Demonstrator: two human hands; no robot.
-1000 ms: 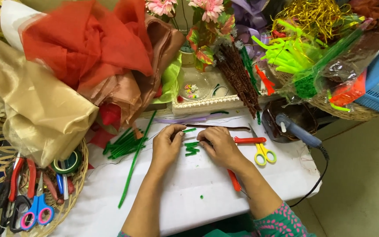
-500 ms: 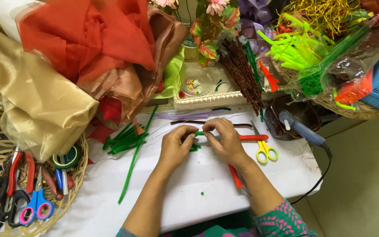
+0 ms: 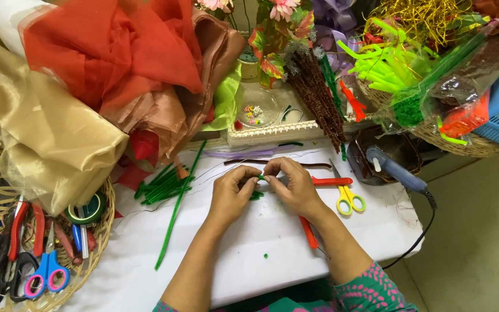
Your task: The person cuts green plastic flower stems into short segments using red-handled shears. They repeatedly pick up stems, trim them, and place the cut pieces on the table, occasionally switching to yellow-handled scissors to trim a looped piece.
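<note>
My left hand (image 3: 233,195) and my right hand (image 3: 293,185) meet at the middle of the white table (image 3: 249,260), fingertips pinched together on a small green piece of pipe cleaner (image 3: 260,177). A few short green bits (image 3: 255,196) lie just under the hands. A brown pipe cleaner (image 3: 278,163) lies on the table behind the fingers. Yellow-handled scissors (image 3: 346,195) with an orange tool (image 3: 331,181) across them rest right of my right hand. A long green pipe cleaner (image 3: 177,209) lies to the left.
A wicker basket (image 3: 96,242) at the left holds several scissors, pliers and green tape. Piled red, gold and brown fabric fills the back left. A glue gun (image 3: 393,169) with a cord sits at the right. Baskets of craft sticks and artificial flowers line the back.
Both hands have moved up the table and drawn together; the fingertips now pinch the small green piece between them, where a second ago they rested apart on the table.
</note>
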